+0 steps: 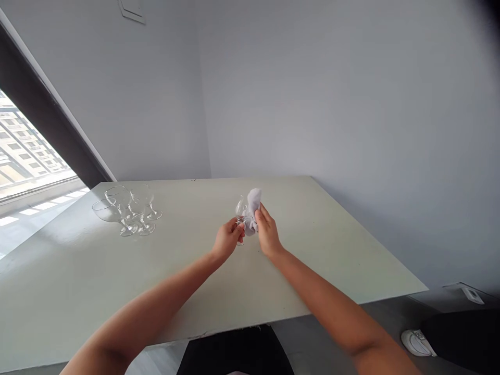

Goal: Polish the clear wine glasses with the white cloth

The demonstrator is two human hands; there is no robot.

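Note:
Over the middle of the table, my left hand (228, 237) is closed around the lower part of a clear stemmed glass (241, 206). The bowl of the glass points up and its foot shows just below my fingers. My right hand (268, 229) grips a bunched white cloth (253, 203) against the right side of the glass. Part of the glass is hidden behind the cloth and my fingers. Whether the cloth reaches inside the bowl I cannot tell.
Several clear stemmed glasses (135, 208) are grouped at the table's far left, some overlapping in view. The pale table (187, 271) ends near the grey walls. A window (27, 151) is at left. Another person's shoe (417, 342) shows on the floor at lower right.

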